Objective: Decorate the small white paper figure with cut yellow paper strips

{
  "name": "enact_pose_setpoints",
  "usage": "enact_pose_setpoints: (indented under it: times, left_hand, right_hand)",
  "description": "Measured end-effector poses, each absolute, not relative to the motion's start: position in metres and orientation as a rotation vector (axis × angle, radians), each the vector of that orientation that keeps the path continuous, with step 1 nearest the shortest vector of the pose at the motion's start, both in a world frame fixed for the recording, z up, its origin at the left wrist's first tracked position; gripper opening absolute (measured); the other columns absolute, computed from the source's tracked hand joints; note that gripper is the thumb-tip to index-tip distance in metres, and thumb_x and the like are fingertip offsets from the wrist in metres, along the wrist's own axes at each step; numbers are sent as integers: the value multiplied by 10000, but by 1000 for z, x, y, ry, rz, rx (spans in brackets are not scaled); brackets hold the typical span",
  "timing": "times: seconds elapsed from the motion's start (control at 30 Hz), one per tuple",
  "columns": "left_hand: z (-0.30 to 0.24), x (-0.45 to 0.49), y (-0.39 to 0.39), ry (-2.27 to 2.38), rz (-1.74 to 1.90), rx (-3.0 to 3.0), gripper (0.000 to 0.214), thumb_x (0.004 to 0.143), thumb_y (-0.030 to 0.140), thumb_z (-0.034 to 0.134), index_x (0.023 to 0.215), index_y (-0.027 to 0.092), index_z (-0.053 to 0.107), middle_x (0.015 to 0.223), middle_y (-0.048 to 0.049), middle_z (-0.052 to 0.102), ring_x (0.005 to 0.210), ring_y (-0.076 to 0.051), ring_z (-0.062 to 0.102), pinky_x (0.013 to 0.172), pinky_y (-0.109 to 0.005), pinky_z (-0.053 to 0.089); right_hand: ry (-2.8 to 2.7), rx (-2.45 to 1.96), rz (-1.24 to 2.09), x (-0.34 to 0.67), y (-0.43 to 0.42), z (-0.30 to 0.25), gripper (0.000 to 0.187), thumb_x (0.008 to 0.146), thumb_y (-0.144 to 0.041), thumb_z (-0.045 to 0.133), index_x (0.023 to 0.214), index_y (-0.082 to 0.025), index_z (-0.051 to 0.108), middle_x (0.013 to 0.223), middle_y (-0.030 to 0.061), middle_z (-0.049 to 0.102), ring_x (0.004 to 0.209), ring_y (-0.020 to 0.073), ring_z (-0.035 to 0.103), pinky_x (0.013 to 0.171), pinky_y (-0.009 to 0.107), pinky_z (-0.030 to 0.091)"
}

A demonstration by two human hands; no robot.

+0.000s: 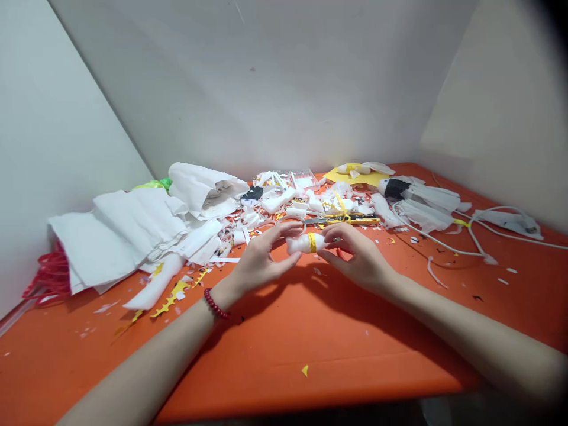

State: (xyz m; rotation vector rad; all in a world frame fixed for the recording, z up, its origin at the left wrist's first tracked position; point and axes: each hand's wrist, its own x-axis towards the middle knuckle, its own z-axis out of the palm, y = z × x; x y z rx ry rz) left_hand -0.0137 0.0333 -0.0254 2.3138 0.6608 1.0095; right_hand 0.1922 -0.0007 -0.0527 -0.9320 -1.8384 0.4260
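Note:
Between my two hands is a small white padded roll [302, 244] with a yellow band [312, 242] around it near its right end. My left hand [273, 251] has its thumb and fingers closed on the roll's left end. At the other end, the fingertips of my right hand [348, 254] pinch the roll beside the yellow band. Both hands are just above the orange table [310, 331]. Right behind them lie scissors [315, 221] and a yellow-handled cutter [355, 219].
White cloth sheets [119, 231] and a bundle of red cord [48, 275] lie at the left. White and yellow scraps [284, 201] are heaped at the back. A white cable [444, 245] loops across the right side. Walls stand behind and at both sides.

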Motion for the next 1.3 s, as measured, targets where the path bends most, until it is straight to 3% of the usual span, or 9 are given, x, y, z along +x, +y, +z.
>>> enact_pose_setpoints:
  times: [0.23,0.53,0.73,1.3]
  left_hand:
    - [-27,-19,39,757,989,2406,447,759,180,600,1183,197,460,1185,-82,536,1074,-191,537,933,-371,476]
    - [-27,-24,44,895,874,2552,242,776,261,587,999,171,568,985,-57,639,898,-171,602,794,-325,490]
    - [-31,-29,52,1010,692,2437,308,744,408,605,947,179,568,923,-43,647,818,-169,617,749,-322,495]
    - [-51,-31,62,1082,719,2352,353,764,415,551,1030,185,533,1014,-80,618,858,-204,614,785,-368,497]
  right_hand:
    - [-1788,-1022,507,194,3,-55,127,802,-242,564,897,-201,489,944,58,560,831,163,582,744,347,553]
    - [-1756,-1075,619,194,2,-51,196,796,-282,576,955,-196,499,924,59,605,800,159,619,720,323,549]
    - [-1544,-1115,630,208,10,-43,217,833,-377,520,956,-199,499,921,64,605,821,176,611,712,338,528]
    - [-1236,-1201,615,252,30,-26,291,777,-464,542,841,-181,523,792,19,592,625,118,596,614,275,521]
